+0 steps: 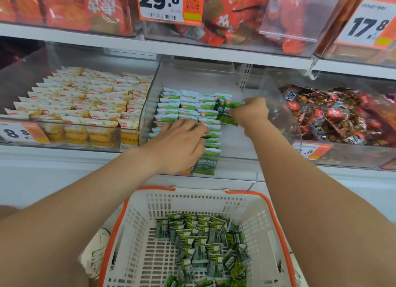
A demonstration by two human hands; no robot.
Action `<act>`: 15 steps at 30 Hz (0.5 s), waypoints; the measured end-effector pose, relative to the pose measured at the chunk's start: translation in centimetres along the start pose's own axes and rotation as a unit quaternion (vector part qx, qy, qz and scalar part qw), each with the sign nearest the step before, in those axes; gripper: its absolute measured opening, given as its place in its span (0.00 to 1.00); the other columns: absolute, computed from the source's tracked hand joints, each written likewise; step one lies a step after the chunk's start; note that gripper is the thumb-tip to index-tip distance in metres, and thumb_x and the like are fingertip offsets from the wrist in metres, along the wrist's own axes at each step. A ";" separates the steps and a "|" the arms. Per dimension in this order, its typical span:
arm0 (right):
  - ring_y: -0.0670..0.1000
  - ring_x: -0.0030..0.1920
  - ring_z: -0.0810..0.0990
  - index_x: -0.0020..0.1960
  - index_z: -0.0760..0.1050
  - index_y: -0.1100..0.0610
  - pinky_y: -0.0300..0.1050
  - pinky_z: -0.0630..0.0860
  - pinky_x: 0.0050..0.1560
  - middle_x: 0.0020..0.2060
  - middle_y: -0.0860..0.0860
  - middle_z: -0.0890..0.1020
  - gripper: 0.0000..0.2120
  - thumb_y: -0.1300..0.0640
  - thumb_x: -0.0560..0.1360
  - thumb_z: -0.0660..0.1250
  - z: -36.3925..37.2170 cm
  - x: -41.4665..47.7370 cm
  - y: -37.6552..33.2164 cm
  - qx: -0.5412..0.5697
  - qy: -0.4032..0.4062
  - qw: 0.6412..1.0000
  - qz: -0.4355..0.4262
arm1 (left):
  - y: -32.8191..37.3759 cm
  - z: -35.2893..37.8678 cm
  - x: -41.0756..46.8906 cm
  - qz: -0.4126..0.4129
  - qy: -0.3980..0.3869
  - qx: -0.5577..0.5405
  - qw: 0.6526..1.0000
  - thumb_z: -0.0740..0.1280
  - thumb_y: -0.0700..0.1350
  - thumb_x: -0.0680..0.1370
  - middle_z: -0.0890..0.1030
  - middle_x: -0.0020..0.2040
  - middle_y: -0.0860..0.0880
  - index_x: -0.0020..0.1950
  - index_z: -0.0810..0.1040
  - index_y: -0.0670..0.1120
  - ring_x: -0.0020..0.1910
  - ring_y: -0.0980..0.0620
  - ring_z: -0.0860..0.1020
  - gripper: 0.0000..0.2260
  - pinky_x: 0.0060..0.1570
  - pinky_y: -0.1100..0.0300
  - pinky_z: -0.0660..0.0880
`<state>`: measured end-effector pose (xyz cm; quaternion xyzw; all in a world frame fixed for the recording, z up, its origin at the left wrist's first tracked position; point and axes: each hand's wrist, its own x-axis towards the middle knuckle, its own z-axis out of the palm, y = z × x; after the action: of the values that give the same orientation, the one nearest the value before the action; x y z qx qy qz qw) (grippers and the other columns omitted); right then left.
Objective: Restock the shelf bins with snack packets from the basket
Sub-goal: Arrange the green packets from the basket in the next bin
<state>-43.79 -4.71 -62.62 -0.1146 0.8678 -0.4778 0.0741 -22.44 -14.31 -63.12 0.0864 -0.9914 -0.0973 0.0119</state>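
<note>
Both hands are in the middle bin [233, 143]. The right hand [251, 112] is fisted at the back, fingers curled tight round a small bunch [227, 115] of green packets. The bunch sticks out to the left of the fist. Its long axis runs from the back of the bin toward the front, and it touches the right edge of the rows [188, 109].

The left hand [182, 146] lies nearer the front. Its fingers are fairly straight and laid across the rows, pressing rather than gripping, though the tips are blurred.

Now the relation that counts: the rows fill the left and middle of the bin, and the bare floor is all on the right. It runs from just under the bunch forward to the front wall. So the free slot lies directly in front of the right fist and to the right of the left hand.

The right hand is the nearer one, and it has the goods. My read is that the bunch wants setting down upright, in line with the neighbouring column, while the left hand steadies the rows. The risk I see is the packets leaning and fanning out over that bare floor.

Down below, the basket [137, 222] holds plenty of loose packets [203, 239], well apart from both hands. I judge the restock partway done.
</note>
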 end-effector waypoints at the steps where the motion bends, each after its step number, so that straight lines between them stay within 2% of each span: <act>1: 0.60 0.57 0.81 0.64 0.76 0.62 0.47 0.81 0.51 0.62 0.61 0.80 0.22 0.60 0.73 0.78 0.7 0.9 0.1 -0.023 -0.003 1.000 0.016 | -0.1 0.0 0.1 -0.002 -0.011 -0.005 1.000 0.48 0.53 0.87 0.65 0.76 0.50 0.79 0.63 0.52 0.75 0.47 0.61 0.21 0.71 0.44 0.60; 3: 0.58 0.53 0.79 0.61 0.74 0.60 0.46 0.79 0.49 0.61 0.59 0.79 0.18 0.61 0.74 0.76 1.8 2.2 0.3 -0.079 -0.012 0.996 0.031 | -0.2 -0.1 0.2 -0.006 -0.028 -0.009 1.000 0.47 0.54 0.87 0.64 0.77 0.51 0.79 0.63 0.53 0.76 0.48 0.59 0.21 0.72 0.43 0.58; 7: 0.57 0.55 0.80 0.68 0.70 0.63 0.45 0.77 0.46 0.61 0.60 0.79 0.22 0.61 0.77 0.72 3.0 3.6 0.5 -0.157 -0.018 0.987 0.032 | -0.2 0.0 0.3 -0.019 -0.042 -0.017 0.999 0.46 0.55 0.87 0.61 0.79 0.51 0.77 0.65 0.55 0.78 0.50 0.55 0.21 0.74 0.42 0.56; 10: 0.55 0.52 0.82 0.66 0.75 0.62 0.47 0.83 0.49 0.59 0.59 0.81 0.21 0.60 0.76 0.75 3.3 4.1 -0.1 -0.149 -0.019 0.989 0.015 | -0.2 0.1 0.3 -0.020 -0.040 -0.017 0.999 0.46 0.55 0.87 0.60 0.80 0.51 0.77 0.65 0.55 0.78 0.50 0.55 0.21 0.74 0.42 0.56; 13: 0.55 0.49 0.79 0.62 0.77 0.57 0.40 0.76 0.46 0.61 0.58 0.79 0.18 0.62 0.74 0.76 3.9 4.2 -0.3 -0.123 0.001 0.992 -0.037 | -0.1 0.3 0.4 -0.020 -0.037 -0.011 0.999 0.46 0.55 0.87 0.60 0.80 0.51 0.78 0.65 0.55 0.78 0.50 0.55 0.21 0.74 0.42 0.56; 15: 0.54 0.46 0.75 0.62 0.75 0.56 0.40 0.74 0.46 0.63 0.56 0.77 0.20 0.62 0.73 0.78 4.0 4.3 0.1 -0.103 0.011 0.993 -0.052 | -0.1 0.3 0.5 -0.020 -0.037 -0.007 0.999 0.46 0.55 0.87 0.60 0.80 0.51 0.78 0.65 0.55 0.78 0.50 0.55 0.20 0.74 0.41 0.56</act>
<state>-46.96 -9.12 -64.91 -0.1610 0.9062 -0.3900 0.0276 -22.89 -14.46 -63.42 0.1021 -0.9886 -0.1074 -0.0262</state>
